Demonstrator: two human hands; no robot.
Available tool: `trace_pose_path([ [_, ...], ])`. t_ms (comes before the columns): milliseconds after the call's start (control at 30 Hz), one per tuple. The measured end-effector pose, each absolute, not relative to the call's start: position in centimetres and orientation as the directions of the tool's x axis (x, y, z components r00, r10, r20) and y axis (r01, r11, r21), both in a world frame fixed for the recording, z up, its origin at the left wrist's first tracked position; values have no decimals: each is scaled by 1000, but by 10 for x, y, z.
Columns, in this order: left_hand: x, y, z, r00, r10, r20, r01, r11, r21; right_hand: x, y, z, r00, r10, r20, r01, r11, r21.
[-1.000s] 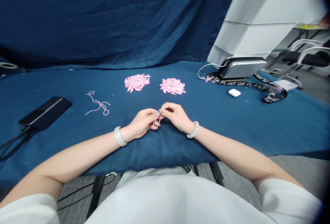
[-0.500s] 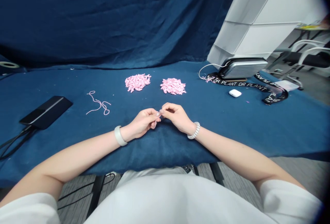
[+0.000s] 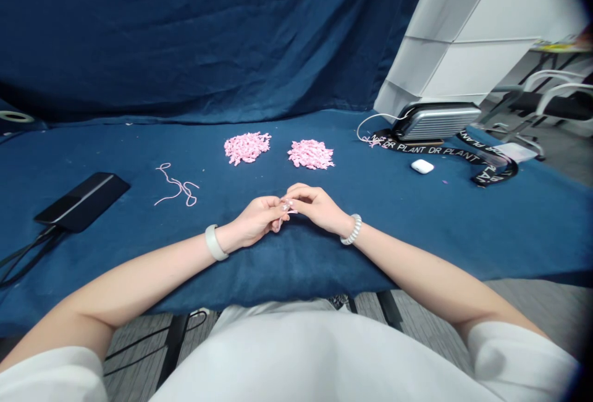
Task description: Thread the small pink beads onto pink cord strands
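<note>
Low over the near part of the blue cloth, my two hands meet fingertip to fingertip. A short pink string (image 3: 293, 211) shows between them, its end sticking out to the right; the rest is hidden by the fingers. My left hand (image 3: 260, 219) is closed in a pinch on it. The thumb and fingers of my right hand (image 3: 319, 207) are pinched at the same spot. Beyond the hands lie two heaps of small pink knotted pieces, a left heap (image 3: 247, 147) and a right heap (image 3: 310, 155). Loose pink strings (image 3: 178, 187) lie curled farther left.
A dark flat device (image 3: 83, 201) with black cables sits at the left. To the right are a white earbud case (image 3: 422, 167), a black lettered strap (image 3: 428, 151) and a silver ribbed case (image 3: 442, 123). A blue curtain (image 3: 199, 37) hangs behind.
My right hand has shifted slightly left and its fingers now overlap the left fingertips. A pink string end has come into sight beneath the right thumb. My left hand has barely moved.
</note>
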State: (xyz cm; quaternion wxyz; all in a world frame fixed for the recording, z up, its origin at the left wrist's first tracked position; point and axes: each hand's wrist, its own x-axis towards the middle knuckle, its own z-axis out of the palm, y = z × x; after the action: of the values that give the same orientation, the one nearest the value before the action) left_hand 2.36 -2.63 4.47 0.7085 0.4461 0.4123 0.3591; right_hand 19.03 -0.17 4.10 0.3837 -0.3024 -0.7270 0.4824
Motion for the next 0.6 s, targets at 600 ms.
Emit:
trace_pose_path([
  [600, 25, -26, 40, 372, 889, -269, -127, 335, 934, 184, -3, 36, -325, 902, 285, 226, 367, -902],
])
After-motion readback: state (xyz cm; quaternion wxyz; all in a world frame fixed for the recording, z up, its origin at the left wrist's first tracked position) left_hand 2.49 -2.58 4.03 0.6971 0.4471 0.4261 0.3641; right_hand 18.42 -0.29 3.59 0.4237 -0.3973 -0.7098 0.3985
